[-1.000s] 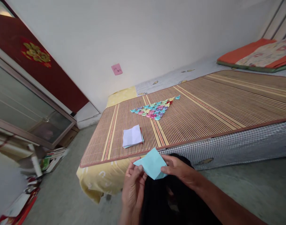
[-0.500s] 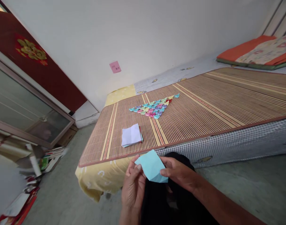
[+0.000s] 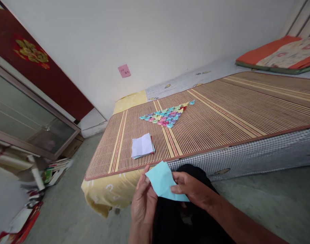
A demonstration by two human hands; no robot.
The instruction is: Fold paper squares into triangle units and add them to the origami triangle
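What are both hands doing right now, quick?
Left hand: fingers pinch the left edge of the light blue square paper sheet.
Right hand: thumb and fingers closed on the same sheet's right side.

A home bedroom: a bed [image 3: 221, 149] with bamboo mat [image 3: 221, 112].

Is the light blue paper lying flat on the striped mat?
No, the light blue paper is held between the left hand and right hand, off the striped mat.
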